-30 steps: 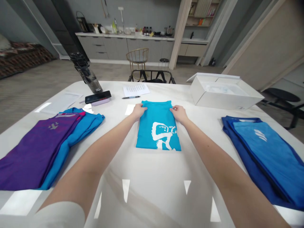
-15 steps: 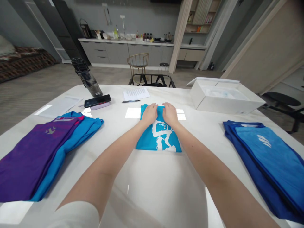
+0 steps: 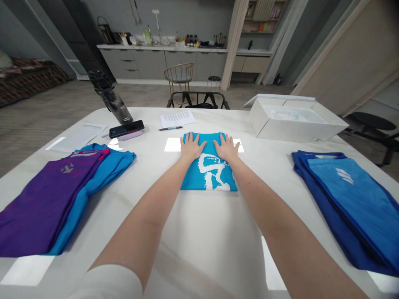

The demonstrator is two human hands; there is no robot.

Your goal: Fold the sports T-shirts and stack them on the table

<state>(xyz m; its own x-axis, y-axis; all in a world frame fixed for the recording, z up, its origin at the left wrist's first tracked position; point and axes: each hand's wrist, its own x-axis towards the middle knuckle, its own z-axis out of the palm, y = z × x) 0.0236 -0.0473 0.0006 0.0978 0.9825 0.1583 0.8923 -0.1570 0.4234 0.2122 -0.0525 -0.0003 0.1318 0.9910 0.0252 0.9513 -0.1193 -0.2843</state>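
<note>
Shirt, turquoise with white lettering, folded, flat on white surface. Left hand and right hand: fingers spread wide, palms down on its far part, apart from each other. Placed relative to shirt: pen and printed sheet beyond; purple garment over blue one, to left; blue folded garments, to right; open white box, beyond and right.

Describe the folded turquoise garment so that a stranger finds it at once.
On the white table, between the purple-topped pile and the blue pile, lies the folded turquoise garment, left hand and right hand flat on it. Unlike both neighbours, it bears large white brushstroke lettering.
</note>
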